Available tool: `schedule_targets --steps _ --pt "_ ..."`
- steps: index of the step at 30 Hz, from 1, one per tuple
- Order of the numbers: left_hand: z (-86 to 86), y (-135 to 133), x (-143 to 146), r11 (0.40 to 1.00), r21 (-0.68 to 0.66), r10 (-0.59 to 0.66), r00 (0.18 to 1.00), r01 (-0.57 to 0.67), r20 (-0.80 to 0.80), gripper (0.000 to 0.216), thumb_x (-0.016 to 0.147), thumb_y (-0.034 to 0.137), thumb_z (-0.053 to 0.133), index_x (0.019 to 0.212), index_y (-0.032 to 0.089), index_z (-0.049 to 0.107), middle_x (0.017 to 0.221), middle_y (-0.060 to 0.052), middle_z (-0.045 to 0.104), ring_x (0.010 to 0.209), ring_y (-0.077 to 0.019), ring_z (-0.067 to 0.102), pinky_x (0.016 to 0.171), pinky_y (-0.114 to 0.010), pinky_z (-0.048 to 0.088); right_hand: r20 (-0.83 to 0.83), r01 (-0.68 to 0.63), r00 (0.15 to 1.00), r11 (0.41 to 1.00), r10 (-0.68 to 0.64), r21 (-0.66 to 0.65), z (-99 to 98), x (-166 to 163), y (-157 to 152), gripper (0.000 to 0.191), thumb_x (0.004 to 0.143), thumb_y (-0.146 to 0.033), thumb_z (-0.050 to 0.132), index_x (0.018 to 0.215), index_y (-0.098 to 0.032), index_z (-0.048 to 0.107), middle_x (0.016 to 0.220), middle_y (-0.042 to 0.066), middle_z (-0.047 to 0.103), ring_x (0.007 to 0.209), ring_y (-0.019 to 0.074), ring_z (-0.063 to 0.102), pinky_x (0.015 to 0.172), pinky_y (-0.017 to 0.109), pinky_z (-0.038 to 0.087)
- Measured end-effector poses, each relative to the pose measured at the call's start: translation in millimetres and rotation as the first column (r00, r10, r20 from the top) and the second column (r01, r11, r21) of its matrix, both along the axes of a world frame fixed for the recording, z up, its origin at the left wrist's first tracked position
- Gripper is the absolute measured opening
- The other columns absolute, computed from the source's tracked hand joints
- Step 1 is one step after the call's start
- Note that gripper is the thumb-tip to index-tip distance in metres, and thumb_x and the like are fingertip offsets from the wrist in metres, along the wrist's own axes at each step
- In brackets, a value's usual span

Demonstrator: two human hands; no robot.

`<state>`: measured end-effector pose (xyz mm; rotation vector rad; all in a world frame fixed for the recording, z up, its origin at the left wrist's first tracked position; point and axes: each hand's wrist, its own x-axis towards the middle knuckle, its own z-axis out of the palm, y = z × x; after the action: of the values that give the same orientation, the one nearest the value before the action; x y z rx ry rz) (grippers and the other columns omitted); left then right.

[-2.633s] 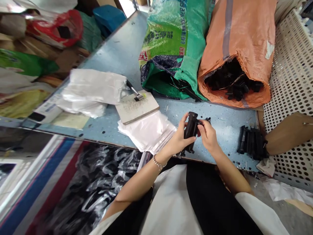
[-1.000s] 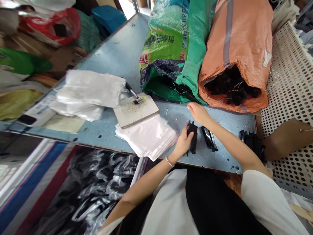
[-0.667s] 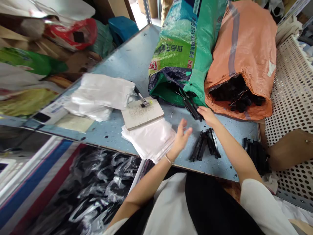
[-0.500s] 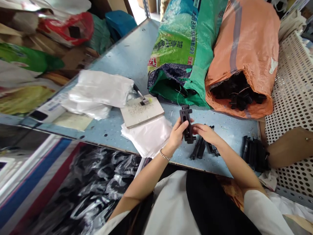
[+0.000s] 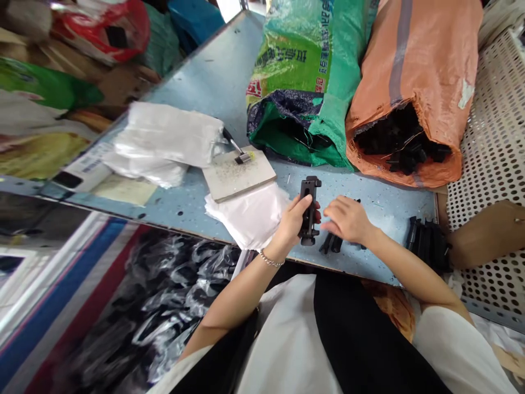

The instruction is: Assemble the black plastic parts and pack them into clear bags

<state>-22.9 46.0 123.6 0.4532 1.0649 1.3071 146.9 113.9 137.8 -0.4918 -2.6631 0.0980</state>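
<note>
My left hand point(image 5: 293, 219) grips a long black bracket point(image 5: 308, 213) with notched ends, holding it upright above the front of the table. The thumb lies along its face and the fingertips wrap behind. Just right of it, apart from the bracket, is my right hand point(image 5: 346, 219), its fingers half bent and slightly blurred; I see nothing in them. Below that hand lie several slim black parts point(image 5: 331, 243), partly covered by it. A stack of white bags point(image 5: 250, 216) lies left of the bracket, tucked under a board point(image 5: 229, 183).
A small hammer-like tool point(image 5: 241, 157) rests on the board. Behind are a green sack point(image 5: 340, 131) and an orange sack point(image 5: 426, 65) holding black parts. More black parts point(image 5: 429, 243) sit at right beside a perforated white panel point(image 5: 488, 164). White bags point(image 5: 164, 131) are piled at left.
My right hand has come off the bracket and moved slightly right. The left hand still holds the bracket, now more upright. The view has tilted slightly downward.
</note>
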Motion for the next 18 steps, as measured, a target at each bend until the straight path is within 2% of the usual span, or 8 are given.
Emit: schedule_targets --steps 2,4,6,9,12,14,16,18 --pt "-0.5 0.7 -3.2 1.000 -0.024 -0.007 1.000 0.007 0.004 0.039 0.080 0.054 0.072 0.088 0.017 0.060 0.081 -0.002 0.066 0.063 -0.0125 0.063 0.053 -0.023 0.050 0.042 -0.112 0.993 0.993 0.111 0.036 -1.6 -1.5 -19.5 0.041 0.108 -0.050 0.041 0.090 -0.020 0.064 0.084 0.007 0.066 0.079 0.0222 0.053 0.070 0.035 0.037" --pt "-2.4 -0.9 -1.9 0.999 -0.023 -0.035 0.999 0.034 -0.012 0.039 0.082 0.054 0.070 0.087 0.017 0.061 0.079 -0.003 0.066 0.063 -0.0116 0.062 0.053 -0.022 0.049 0.061 -0.118 0.991 0.992 0.120 -0.036 -6.2 -3.8 -38.0 0.037 0.108 -0.043 0.043 0.086 -0.020 0.063 0.082 0.007 0.065 0.081 0.0222 0.054 0.071 0.035 0.037" --pt "-9.3 -3.0 2.1 1.000 0.016 0.006 0.998 -0.005 -0.068 0.041 0.086 0.056 0.067 0.095 0.017 0.061 0.080 -0.002 0.065 0.061 -0.0108 0.061 0.052 -0.021 0.048 0.065 -0.019 0.997 0.977 0.033 -0.212 -12.8 -6.5 -52.5 0.036 0.109 -0.037 0.041 0.083 -0.020 0.061 0.080 0.006 0.064 0.080 0.0208 0.055 0.072 0.033 0.039" --pt "-33.9 -3.2 8.0 0.982 0.103 0.173 0.970 -0.157 -0.169 0.053 0.085 0.054 0.072 0.121 0.023 0.049 0.093 0.000 0.065 0.064 -0.0113 0.064 0.056 -0.023 0.052 0.150 0.147 0.985 0.853 -0.082 -0.501 -21.6 -6.8 -53.4 0.032 0.109 -0.035 0.043 0.087 -0.021 0.061 0.083 0.003 0.066 0.075 0.0177 0.057 0.070 0.030 0.040" --pt "-69.3 -0.8 14.1 0.984 0.082 0.175 0.940 -0.158 -0.294 0.059 0.086 0.049 0.072 0.130 0.024 0.041 0.099 -0.001 0.064 0.077 -0.0156 0.069 0.071 -0.031 0.058 0.180 0.312 0.950 0.804 -0.255 -0.506 -21.6 3.2 -8.2 0.025 0.107 -0.036 0.049 0.093 -0.023 0.064 0.091 0.003 0.070 0.085 0.0183 0.062 0.075 0.029 0.043" --pt "-90.1 -0.6 20.0 0.993 0.091 0.111 0.884 -0.078 -0.454 0.048 0.093 0.043 0.063 0.130 0.021 0.044 0.108 -0.007 0.066 0.100 -0.0223 0.070 0.092 -0.042 0.058 0.070 0.536 0.830 0.756 -0.553 -0.376 -15.9 16.4 47.0 0.022 0.106 -0.034 0.051 0.098 -0.021 0.066 0.099 0.006 0.071 0.095 0.0201 0.062 0.085 0.031 0.045" --pt "-104.1 -2.0 26.3 0.985 0.170 0.101 0.753 0.015 -0.650 0.038 0.096 0.035 0.056 0.130 0.019 0.050 0.130 -0.015 0.060 0.130 -0.0293 0.058 0.113 -0.053 0.047 -0.025 0.667 0.705 0.674 -0.709 -0.319 -8.1 32.1 109.6 0.028 0.109 -0.028 0.042 0.115 -0.012 0.064 0.118 0.017 0.066 0.112 0.0247 0.057 0.098 0.039 0.040" --pt "-110.6 -3.6 30.3 0.965 0.242 0.136 0.607 0.097 -0.783 0.034 0.097 0.028 0.053 0.129 0.019 0.054 0.146 -0.017 0.050 0.145 -0.0323 0.044 0.122 -0.058 0.036 -0.091 0.730 0.619 0.614 -0.780 -0.300 -1.1 46.9 164.4 0.036 0.110 -0.031 0.039 0.125 -0.005 0.060 0.126 0.023 0.060 0.115 0.0259 0.054 0.103 0.045 0.037"
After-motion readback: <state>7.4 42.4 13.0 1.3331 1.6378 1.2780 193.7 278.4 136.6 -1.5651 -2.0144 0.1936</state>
